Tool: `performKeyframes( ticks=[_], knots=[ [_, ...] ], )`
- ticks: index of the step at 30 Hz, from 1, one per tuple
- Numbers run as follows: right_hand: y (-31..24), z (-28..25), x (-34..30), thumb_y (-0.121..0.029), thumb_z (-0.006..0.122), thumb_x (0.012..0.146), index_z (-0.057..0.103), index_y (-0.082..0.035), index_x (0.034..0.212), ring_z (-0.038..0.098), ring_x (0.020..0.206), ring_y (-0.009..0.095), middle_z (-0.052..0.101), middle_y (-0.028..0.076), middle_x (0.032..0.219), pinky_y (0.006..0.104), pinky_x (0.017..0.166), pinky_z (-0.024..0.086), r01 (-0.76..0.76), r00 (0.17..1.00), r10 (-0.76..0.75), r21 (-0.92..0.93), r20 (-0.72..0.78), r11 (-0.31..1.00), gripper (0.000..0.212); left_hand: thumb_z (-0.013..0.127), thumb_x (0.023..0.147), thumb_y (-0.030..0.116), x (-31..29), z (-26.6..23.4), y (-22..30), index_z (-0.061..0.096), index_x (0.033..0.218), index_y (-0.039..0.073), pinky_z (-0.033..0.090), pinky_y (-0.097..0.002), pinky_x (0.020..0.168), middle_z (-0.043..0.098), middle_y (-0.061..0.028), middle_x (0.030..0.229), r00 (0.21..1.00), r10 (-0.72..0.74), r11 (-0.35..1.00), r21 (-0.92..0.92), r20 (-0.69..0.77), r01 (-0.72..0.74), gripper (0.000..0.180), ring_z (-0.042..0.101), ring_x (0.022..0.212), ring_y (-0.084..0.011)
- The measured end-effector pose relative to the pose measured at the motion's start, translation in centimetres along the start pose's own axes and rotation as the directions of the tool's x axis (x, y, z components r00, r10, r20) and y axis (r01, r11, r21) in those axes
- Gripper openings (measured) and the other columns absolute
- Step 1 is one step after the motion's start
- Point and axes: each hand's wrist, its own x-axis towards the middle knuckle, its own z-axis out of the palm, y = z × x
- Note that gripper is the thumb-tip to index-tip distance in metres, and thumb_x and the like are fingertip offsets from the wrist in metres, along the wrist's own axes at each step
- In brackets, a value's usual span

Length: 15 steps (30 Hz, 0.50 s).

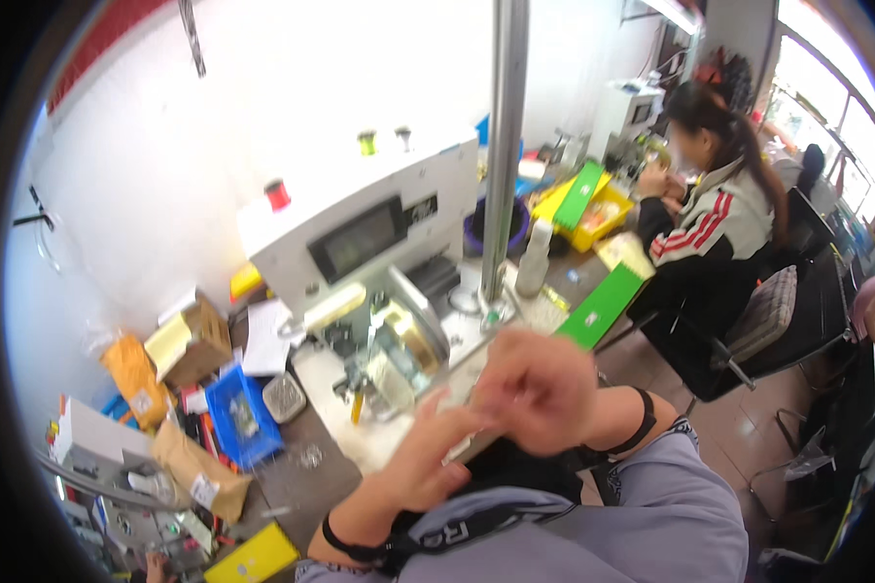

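Note:
My left hand (pixel 428 455) and my right hand (pixel 537 391) meet in front of my body, above the near edge of the bench. The right one is blurred by motion. Its fingers are curled into a pinch, and whatever lies in them is too small to make out. Against it press the fingertips of the left hand, bent together with the thumb low; anything between them is hidden. Just beyond stands a white bench machine with a dark screen (pixel 358 241). Its metal mechanism with a round brass-coloured part (pixel 403 340) faces me.
Left on the bench are a blue bin (pixel 243 420), a round metal tin (pixel 284 396) and paper packages (pixel 199 471). A metal post (pixel 506 146) rises beside the machine. Rightward stand a white bottle (pixel 534 260), a green board (pixel 605 306) and a yellow tray (pixel 601 222). A co-worker (pixel 719 209) sits beyond.

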Motion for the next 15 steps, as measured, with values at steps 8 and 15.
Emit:
performKeyframes(
  ticks=[8,15],
  knots=[
    [3.1,-12.5,19.3,-0.021,0.076,0.091,0.076,0.004,0.101,0.059,0.073,0.007,0.073,0.004,0.082,0.0263,0.067,0.049,-0.13,0.698,0.011,-0.111,-0.716,0.985,0.027,0.069,0.096,0.017,-3.8,1.8,1.1,0.073,0.113,0.006,0.052,-0.0402,0.091,0.073,-0.015,0.11,0.909,-0.292,0.956,0.084,0.296,0.28,0.02,0.069,0.101,-0.0314],
    [5.3,-15.6,24.6,-0.02,0.072,0.091,0.076,0.003,0.103,0.065,0.073,0.017,0.073,0.01,0.082,0.0315,0.071,0.053,-0.228,0.787,-0.076,-0.404,-0.612,0.886,0.026,0.072,0.095,0.018,-5.8,1.7,0.0,0.074,0.107,0.004,0.055,-0.0329,0.07,0.075,-0.0132,0.088,0.875,-0.478,0.873,0.066,-0.081,0.483,0.018,0.072,0.079,-0.0245]
  ],
)
